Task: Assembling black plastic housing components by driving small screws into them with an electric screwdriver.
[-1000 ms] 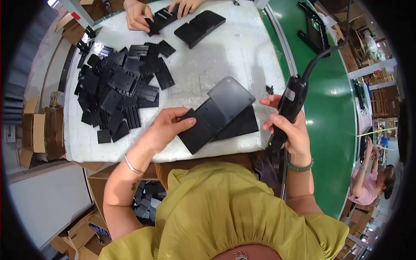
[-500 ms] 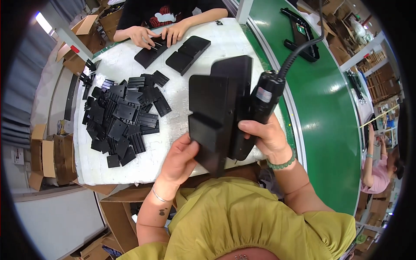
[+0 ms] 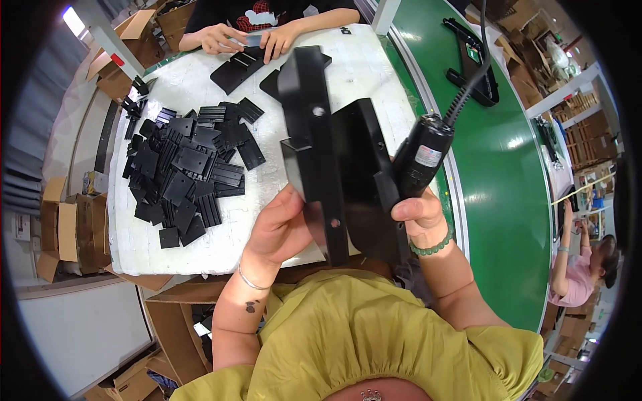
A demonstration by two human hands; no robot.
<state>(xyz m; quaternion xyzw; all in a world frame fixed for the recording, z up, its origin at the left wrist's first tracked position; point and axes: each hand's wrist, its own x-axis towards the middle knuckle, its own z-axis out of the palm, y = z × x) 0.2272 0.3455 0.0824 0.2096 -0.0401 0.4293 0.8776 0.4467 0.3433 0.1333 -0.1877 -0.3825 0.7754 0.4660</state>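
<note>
My left hand [image 3: 275, 230] is closed on the lower left side of a black plastic housing [image 3: 309, 160], which stands tilted with its narrow holed edge facing me. Beside it is a second black housing [image 3: 361, 150], its lower right edge gripped by my right hand [image 3: 422, 217]. That hand also has a black corded electric screwdriver [image 3: 424, 154] in it, cord end pointing up; its tip is hidden. Both housings are above the white tabletop [image 3: 261, 190]. Fingers behind the parts are hidden.
Many small black flat parts [image 3: 190, 167] lie heaped at left. Across the table a person's hands [image 3: 277, 43] work over another black housing [image 3: 234, 72]; one more lies partly hidden beside it. A green conveyor [image 3: 508, 200] at right carries a black frame [image 3: 471, 67]. The screwdriver's cord [image 3: 471, 83] hangs from above.
The left housing has turned from its broad face to its narrow edge, and more of the right housing shows. My right hand and the screwdriver have shifted slightly right and down.
</note>
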